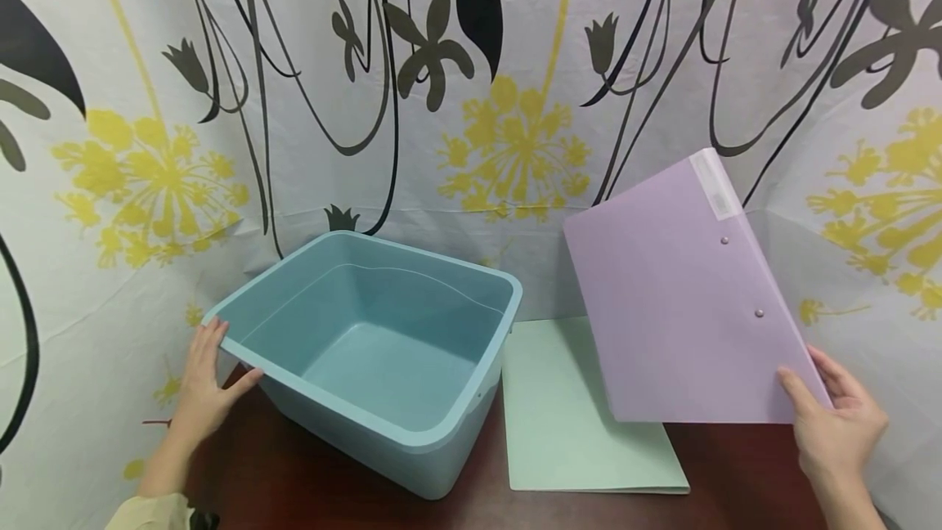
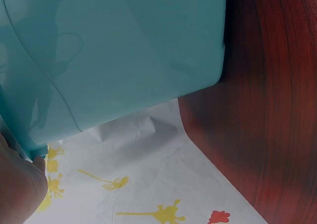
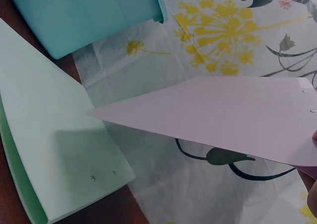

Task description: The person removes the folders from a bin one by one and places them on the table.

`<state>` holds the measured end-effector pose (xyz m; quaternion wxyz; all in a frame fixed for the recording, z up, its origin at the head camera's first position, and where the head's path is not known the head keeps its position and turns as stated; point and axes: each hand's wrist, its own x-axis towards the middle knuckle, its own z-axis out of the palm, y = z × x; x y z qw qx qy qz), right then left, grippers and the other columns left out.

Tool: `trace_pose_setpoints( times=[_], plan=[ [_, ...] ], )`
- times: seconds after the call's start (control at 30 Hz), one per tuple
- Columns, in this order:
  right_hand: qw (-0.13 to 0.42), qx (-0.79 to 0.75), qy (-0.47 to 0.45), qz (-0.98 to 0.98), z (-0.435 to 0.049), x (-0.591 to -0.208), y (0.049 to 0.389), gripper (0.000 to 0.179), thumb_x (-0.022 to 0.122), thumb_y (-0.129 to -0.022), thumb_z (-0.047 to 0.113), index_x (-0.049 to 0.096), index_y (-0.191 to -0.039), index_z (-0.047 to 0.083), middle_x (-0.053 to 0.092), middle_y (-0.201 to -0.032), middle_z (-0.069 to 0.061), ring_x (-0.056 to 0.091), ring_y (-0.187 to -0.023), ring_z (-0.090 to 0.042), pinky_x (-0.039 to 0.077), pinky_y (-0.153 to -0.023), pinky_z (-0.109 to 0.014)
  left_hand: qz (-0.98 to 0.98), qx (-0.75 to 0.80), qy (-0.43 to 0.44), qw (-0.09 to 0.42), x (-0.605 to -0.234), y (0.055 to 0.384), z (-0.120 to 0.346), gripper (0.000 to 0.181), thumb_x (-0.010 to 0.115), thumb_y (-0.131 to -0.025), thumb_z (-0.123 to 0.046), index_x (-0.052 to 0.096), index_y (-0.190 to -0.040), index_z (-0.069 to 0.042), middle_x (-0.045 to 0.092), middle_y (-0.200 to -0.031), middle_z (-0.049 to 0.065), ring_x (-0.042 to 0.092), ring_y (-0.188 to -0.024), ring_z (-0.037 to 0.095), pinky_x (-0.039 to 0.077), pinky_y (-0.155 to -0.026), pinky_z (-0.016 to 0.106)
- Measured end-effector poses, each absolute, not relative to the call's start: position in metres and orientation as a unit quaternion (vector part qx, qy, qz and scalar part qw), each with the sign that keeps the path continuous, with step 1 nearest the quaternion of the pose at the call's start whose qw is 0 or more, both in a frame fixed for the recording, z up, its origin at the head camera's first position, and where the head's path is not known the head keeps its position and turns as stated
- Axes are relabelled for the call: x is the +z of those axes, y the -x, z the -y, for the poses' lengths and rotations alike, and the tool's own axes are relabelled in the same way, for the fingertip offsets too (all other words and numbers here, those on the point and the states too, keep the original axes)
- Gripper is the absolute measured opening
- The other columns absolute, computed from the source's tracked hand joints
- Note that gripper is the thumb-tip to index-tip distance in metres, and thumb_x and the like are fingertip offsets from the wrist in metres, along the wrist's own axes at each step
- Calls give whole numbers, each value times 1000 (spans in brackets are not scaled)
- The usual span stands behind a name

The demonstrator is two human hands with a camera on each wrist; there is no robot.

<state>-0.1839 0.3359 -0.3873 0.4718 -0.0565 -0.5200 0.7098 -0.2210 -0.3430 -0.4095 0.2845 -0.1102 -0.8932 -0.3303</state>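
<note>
My right hand (image 1: 842, 415) grips a light purple folder (image 1: 684, 301) by its lower right corner, thumb on the near face and fingers behind. The folder is raised and tilted, with two metal rivets and a white label strip along its spine. In the right wrist view the purple folder (image 3: 218, 117) spans the middle, and only a bit of the hand shows at the right edge. At the left, my left hand (image 1: 202, 391) touches the rim of a blue-green plastic bin (image 1: 412, 432) with its fingers fairly straight and thumb spread. The bin's inside holds nothing visible.
A pale green folder (image 1: 581, 448) lies on the dark wood table (image 1: 294, 481), right of the bin and partly behind the purple folder. White cloth (image 1: 294, 145) with flower prints hangs behind and at both sides.
</note>
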Motion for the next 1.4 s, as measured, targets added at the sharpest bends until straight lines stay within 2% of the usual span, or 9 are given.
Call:
trace_pose_setpoints(
  times=[0.47, 0.93, 1.4],
  plan=[
    [411, 731, 154, 522, -348, -405, 175, 42, 61, -68, -22, 68, -103, 0, 69, -76, 8, 63, -64, -1, 46, -54, -10, 892, -330, 110, 288, -411, 222, 344, 84, 66, -77, -30, 23, -141, 2, 14, -147, 24, -1, -137, 35, -1, -103, 61],
    [386, 721, 205, 538, -358, -422, 170, 43, 60, -69, -20, 71, -100, 9, 67, -71, 14, 61, -59, 3, 44, -51, -9, 892, -331, 106, 289, -410, 221, 342, 84, 67, -77, -31, 23, -141, 2, 14, -147, 23, -2, -138, 32, -1, -103, 60],
    [315, 705, 255, 582, -370, -429, 171, 39, 63, -73, -10, 69, -87, 26, 64, -65, 21, 57, -50, 4, 43, -43, -12, 890, -331, 110, 293, -409, 220, 341, 84, 67, -76, -30, 23, -140, 3, 15, -147, 24, -2, -138, 33, -1, -103, 61]
  ],
)
